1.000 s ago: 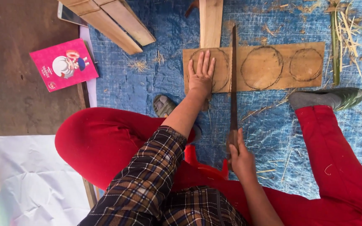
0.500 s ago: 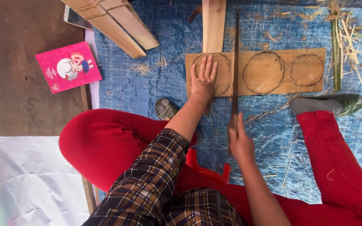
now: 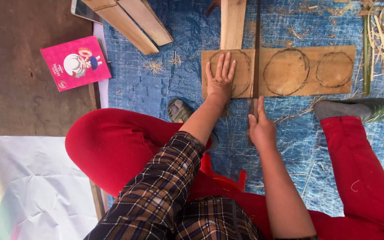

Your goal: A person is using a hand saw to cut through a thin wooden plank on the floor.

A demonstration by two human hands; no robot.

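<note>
one flat wooden board on the blue tarp, marked with three drawn circles in a row. one long saw blade stands edge-on across the board, between the first and second circle, running from the top edge of view down to the near side of the board. one upright plank lies beyond the board, touching its far edge. two more planks lie angled at upper left. one pink booklet rests on the brown surface to the left. two shoes: one grey-green at right, one partly hidden beside the left knee. loose straw and a green stalk at upper right.

left hand: opened flat, fingers spread, palm pressed on the leftmost circle of the board.

right hand: closed round the saw's handle, just at the board's near edge, thumb along the top.
</note>
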